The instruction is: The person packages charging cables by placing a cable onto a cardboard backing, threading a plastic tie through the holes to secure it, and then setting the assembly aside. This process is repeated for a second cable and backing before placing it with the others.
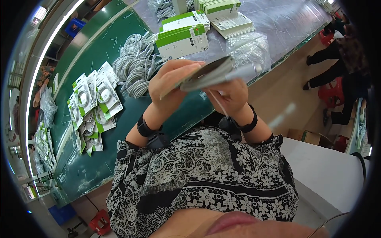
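My left hand (164,81) is closed around a packaging card, tilted and seen nearly edge-on above the table's near edge. Against that card lies a coiled grey cable (208,77), slightly blurred. My right hand (235,95) is closed at the coil's other side, and a thin length of the cable runs down by its fingers. The fingertips of both hands are partly hidden. Just left of my left hand lies a heap of coiled grey cables (137,65). Beyond my hands, green-and-white cards (182,41) stand in a leaning stack.
Carded cables (93,103) are piled on the green table (89,174) at left. More cards (228,22) and a clear plastic bag (250,49) lie at the back. A white surface (317,170) is at right, with red stools (331,93) and people beyond.
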A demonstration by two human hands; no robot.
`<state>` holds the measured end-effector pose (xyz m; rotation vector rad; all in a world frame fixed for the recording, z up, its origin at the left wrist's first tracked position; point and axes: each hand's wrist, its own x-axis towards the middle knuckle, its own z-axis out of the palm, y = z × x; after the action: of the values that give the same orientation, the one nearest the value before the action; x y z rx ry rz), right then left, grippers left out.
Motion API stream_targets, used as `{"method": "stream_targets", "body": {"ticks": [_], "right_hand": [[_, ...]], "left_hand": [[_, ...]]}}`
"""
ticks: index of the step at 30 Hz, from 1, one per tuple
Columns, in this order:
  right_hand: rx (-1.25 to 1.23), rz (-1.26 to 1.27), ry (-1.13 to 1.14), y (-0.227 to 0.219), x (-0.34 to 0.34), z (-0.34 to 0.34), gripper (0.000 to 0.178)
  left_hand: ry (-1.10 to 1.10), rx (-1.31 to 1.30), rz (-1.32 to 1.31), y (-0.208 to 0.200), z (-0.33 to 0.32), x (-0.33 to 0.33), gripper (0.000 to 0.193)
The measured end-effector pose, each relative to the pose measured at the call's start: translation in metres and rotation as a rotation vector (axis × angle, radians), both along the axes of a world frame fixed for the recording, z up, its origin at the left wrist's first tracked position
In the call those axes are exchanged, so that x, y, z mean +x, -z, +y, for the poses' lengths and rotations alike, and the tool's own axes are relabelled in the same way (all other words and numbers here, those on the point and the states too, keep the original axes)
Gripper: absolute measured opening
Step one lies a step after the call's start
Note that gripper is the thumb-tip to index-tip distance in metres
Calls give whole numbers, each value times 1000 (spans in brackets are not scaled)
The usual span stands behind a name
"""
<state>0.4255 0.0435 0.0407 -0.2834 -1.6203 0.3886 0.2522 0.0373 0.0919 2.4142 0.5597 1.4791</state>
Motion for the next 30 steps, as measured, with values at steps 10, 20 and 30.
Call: {"method": "stream_targets", "body": {"ticks": [10,20,30], "right_hand": [[-183,191,-2,-7,-13,16,13],[-175,-10,298,9,-29,33,8],[-706,395,-167,23,-31,44,9]], "left_hand": [[-67,-681,-718,19,6,29,26],[-167,-736,-674,45,16,14,33],[-171,-902,-858,59,33,18,31]]}}
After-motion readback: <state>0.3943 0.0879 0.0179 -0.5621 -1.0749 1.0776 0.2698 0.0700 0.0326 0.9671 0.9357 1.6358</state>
